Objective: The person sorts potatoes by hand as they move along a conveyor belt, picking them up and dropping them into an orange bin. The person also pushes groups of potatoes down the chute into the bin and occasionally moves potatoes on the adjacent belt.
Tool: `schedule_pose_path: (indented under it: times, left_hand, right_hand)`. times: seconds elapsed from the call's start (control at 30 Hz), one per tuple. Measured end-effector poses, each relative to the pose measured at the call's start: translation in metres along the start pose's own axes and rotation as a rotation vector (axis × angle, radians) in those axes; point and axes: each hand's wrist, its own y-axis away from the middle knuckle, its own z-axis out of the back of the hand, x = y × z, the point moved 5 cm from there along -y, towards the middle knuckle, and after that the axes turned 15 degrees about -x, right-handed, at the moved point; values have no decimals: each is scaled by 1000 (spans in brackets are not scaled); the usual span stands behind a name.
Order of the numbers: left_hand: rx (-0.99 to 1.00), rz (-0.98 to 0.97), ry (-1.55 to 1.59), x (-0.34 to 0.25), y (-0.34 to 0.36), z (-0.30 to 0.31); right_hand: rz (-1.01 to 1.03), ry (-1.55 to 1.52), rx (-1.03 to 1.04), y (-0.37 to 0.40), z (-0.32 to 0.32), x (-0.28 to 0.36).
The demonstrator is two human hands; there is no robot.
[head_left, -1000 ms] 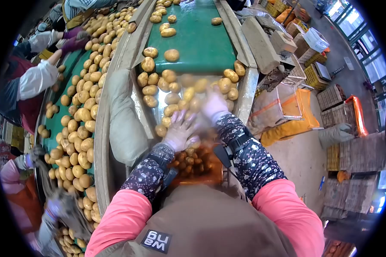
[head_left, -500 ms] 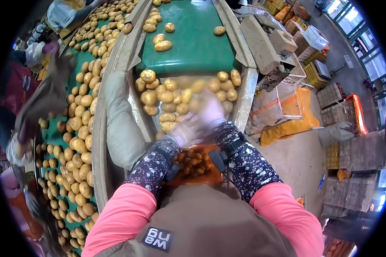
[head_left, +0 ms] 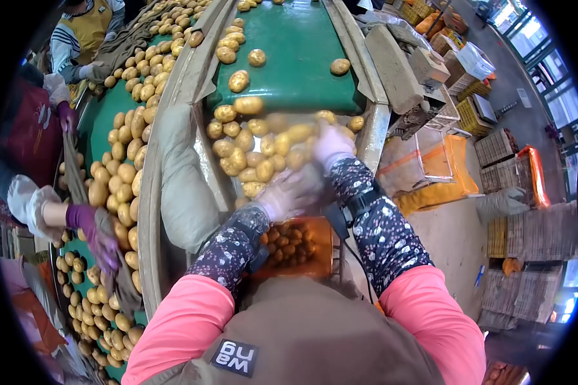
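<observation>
Potatoes (head_left: 237, 157) lie bunched in a metal chute at the foot of a green conveyor belt (head_left: 282, 58). My left hand (head_left: 291, 192), in a pale thin glove, is stretched out over the lower edge of the pile, its fingertips blurred. Higher up on the right side is my right hand (head_left: 332, 145), gloved too, with its fingers among the potatoes and partly hidden. A potato blurred by motion (head_left: 277, 122) shows near the top of the pile. Below my wrists, an orange-sided container (head_left: 325, 247) holds several small potatoes.
A grey padded roll (head_left: 183, 179) lines the chute's left side. Beyond it runs another belt (head_left: 96, 128) covered with potatoes, where a co-worker's purple-gloved hand (head_left: 101, 244) holds a brown cloth. Stacked crates (head_left: 523, 282) stand on the right.
My right hand has moved up and right, while my left hand stays low on the pile. Potatoes on the belt have shifted toward me. The co-worker's cloth now lies across the left belt.
</observation>
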Motion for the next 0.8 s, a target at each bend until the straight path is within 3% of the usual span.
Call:
schedule_pose_path:
  times: [0.13, 0.23, 0.33, 0.43, 0.57, 0.6, 0.7, 0.73, 0.77, 0.8]
  left_hand:
    - [-69, -21, 12, 0, -1, -1]
    - [41, -5, 9, 1, -4, -7]
    - [-81, 3, -5, -5, 9, -1]
    - [-77, -54, 1, -2, 22, -8]
    - [-47, -55, -8, 5, 18, -15]
    - [-46, -56, 10, 2, 10, -16]
    - [-105, -48, 27, -1, 2, -10]
    - [-98, -35, 14, 2, 6, -8]
    - [-91, -22, 0, 3, 7, -8]
    - [-84, -25, -12, 1, 5, -4]
  right_hand:
    - [174, 100, 145, -12, -18, -7]
    - [103, 26, 172, -19, -21, -13]
    - [96, -137, 202, -9, -25, -20]
    - [45, -771, 176, 4, -12, -9]
    - [111, -908, -38, 19, 33, -5]
    - [32, -988, 13, 25, 50, -16]
    - [73, -1037, -188, 29, 92, -61]
    - [267, -877, -443, 27, 113, -75]
    - [326, -1007, -665, 23, 133, -92]
    - [380, -937, -694, 18, 168, -115]
